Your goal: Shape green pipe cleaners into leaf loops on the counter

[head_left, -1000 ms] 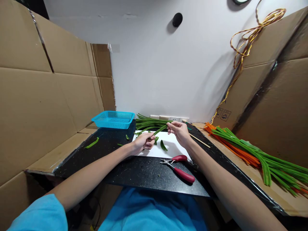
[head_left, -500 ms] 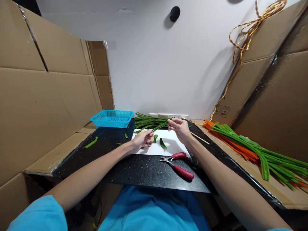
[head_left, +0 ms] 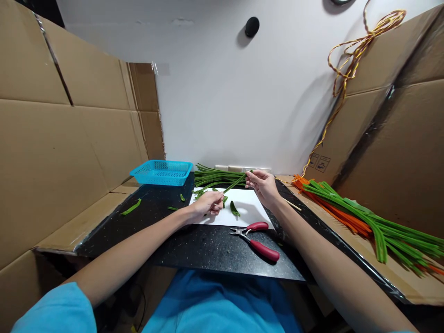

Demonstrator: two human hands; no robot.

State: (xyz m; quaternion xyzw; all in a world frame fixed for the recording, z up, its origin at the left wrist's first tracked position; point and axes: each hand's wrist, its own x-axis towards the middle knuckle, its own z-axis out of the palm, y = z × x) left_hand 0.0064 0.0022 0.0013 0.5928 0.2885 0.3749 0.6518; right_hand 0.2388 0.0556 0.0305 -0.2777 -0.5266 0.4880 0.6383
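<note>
Both my hands are closed on a green pipe cleaner (head_left: 234,183), which runs straight and slanting between them above a white sheet (head_left: 248,208). My left hand (head_left: 208,204) pinches its lower end near the left of the sheet. My right hand (head_left: 262,185) holds the upper end, near the sheet's back right. On the sheet lie a curved green leaf-like piece (head_left: 235,208) and several bent green pieces (head_left: 199,193), partly behind my left hand. Pliers with red handles (head_left: 264,250) rest open-jawed in front of the sheet.
A bundle of green pipe cleaners (head_left: 217,176) lies behind the sheet. A blue basket (head_left: 161,173) stands back left. Green stems (head_left: 378,222) and orange stems (head_left: 342,214) lie on cardboard at right. A thin stick (head_left: 293,205) is beside my right forearm. Cardboard walls (head_left: 93,134) flank the black table.
My hands have moved slightly apart, the right one shifting a little to the right. The pipe cleaner stretch between them looks longer and thinner. The pliers stay put.
</note>
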